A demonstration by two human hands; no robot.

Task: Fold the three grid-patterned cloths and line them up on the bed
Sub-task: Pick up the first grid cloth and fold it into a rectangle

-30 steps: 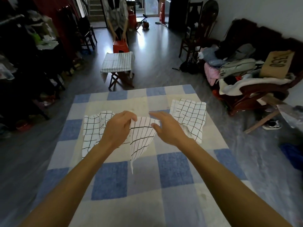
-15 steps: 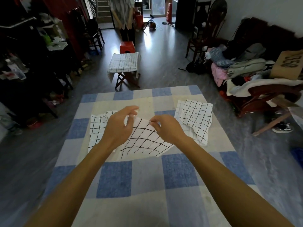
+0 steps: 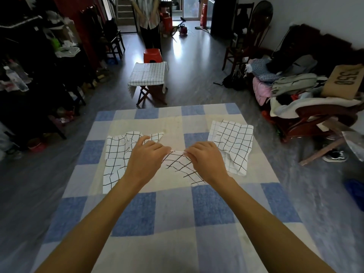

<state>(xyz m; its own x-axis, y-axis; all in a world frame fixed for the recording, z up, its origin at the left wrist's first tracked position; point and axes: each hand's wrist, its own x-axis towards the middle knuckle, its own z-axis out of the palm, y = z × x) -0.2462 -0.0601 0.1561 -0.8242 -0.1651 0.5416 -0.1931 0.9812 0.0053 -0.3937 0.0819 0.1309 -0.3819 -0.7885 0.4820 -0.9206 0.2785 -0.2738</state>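
With the left hand (image 3: pixel 145 160) and right hand (image 3: pixel 206 160) each pinching the top edge of the middle white, black-gridded cloth (image 3: pixel 180 167), which trails onto the blue-checked bed (image 3: pixel 177 223), uneven pull could skew the fold or drag the crumpled left cloth (image 3: pixel 118 152).

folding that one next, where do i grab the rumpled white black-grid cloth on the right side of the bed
Probably pinch its two far corners from above. The white black-grid cloth on the right lies rumpled on the blue checked bedspread, but its far edge is flat and exposed, while its near end is bunched.
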